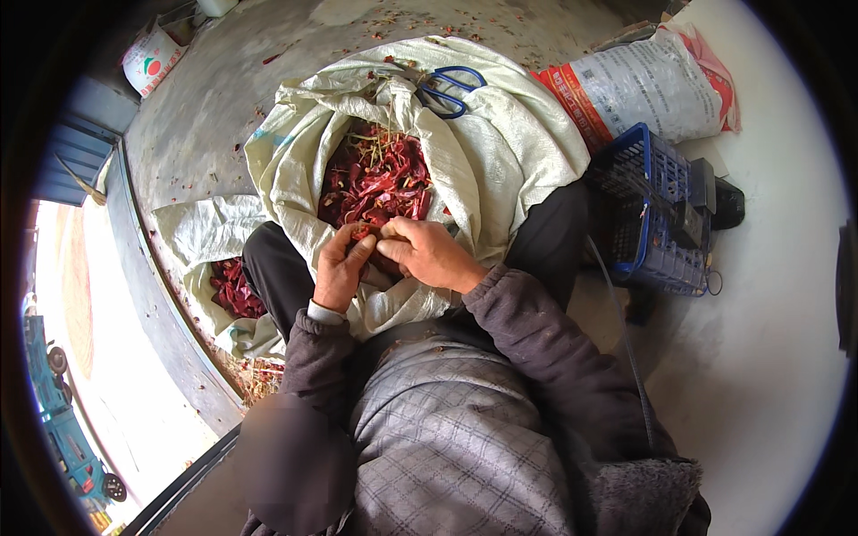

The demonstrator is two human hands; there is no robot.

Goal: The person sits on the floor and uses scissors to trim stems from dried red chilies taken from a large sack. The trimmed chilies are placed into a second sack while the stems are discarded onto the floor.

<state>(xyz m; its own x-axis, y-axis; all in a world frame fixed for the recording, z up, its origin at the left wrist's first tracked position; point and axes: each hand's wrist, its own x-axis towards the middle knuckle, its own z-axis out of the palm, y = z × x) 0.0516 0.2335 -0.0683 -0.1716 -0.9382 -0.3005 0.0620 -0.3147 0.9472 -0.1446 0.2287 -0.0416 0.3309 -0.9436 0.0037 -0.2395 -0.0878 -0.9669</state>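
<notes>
Between my fingertips is a dried red chili pepper (363, 232), partly hidden by the fingers. My left hand (340, 268) pinches it from the left with thumb and forefinger. From the right, my right hand (429, 252) grips the same pepper, its fingers curled. Both hands hang over the near rim of a white woven sack (493, 157) set between my knees. Dried red chili peppers (375, 181) fill the sack's mouth, with pale stems (379, 144) on top. Scissors with blue handles (429, 87) lie on the sack's folded far side.
Left of my knee, a second woven sack (211, 224) holds more dried chilies (236, 288). A blue plastic basket (643, 201) stands at right, a printed red-and-white bag (643, 84) beyond it. A cord (620, 315) runs past my right arm. Scraps (382, 27) litter the concrete floor.
</notes>
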